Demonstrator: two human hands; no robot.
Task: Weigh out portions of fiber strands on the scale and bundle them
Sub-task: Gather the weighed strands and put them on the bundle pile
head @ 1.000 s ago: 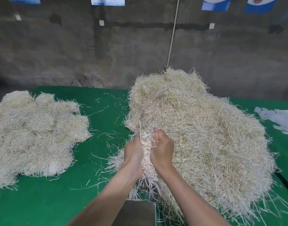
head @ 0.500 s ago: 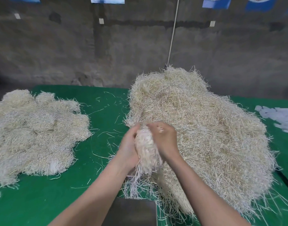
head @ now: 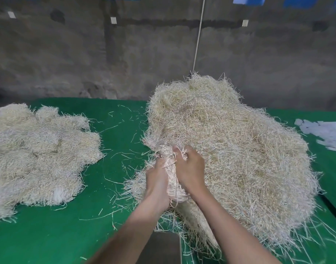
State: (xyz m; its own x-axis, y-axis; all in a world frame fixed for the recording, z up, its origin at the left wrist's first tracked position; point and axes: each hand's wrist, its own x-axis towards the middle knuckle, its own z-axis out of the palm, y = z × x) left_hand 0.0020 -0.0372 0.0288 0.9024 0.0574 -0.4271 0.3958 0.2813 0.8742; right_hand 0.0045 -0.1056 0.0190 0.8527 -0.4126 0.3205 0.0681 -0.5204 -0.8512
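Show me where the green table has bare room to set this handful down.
Widest bare table for the handful lies near you, between the left pile and the scale. A narrower strip between it and the big pile is littered with loose strands. Right of the big pile is crowded with white slips.

A: How many heaps of fiber strands on the surface (head: 49,235)?
B: Two; one big heap (head: 230,149), one paler heap (head: 39,153); one handful (head: 172,168) besides.
A: Hands?
B: Two; left hand (head: 156,180), right hand (head: 190,168); also one grey scale (head: 163,246); one scatter of white slips (head: 327,132).
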